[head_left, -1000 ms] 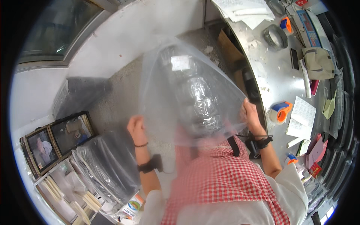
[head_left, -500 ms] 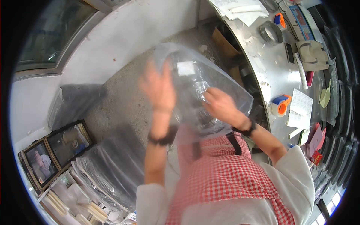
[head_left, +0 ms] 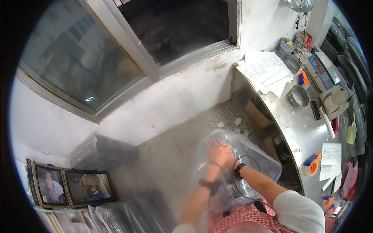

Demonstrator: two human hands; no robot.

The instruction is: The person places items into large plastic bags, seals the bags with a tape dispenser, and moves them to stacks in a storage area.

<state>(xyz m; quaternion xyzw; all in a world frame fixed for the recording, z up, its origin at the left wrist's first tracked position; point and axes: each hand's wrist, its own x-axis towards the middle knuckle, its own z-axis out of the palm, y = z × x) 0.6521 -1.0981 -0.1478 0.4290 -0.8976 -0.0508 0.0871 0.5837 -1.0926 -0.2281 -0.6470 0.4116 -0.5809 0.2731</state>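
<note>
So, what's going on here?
Someone in a checked apron has their left hand and right hand close together at the far end of a clear plastic bag; whether they grip it is hard to tell. The bag is in front of them, beside a metal table.

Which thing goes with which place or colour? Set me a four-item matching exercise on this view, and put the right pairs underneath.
1. Left hand and right hand
2. Checked apron
3. Tape dispensers
4. Cloth bag

A. Blue and orange
B. Beige
C. On the clear plastic bag
D. Red and white

Pairs: 1-C, 2-D, 3-A, 4-B
</note>
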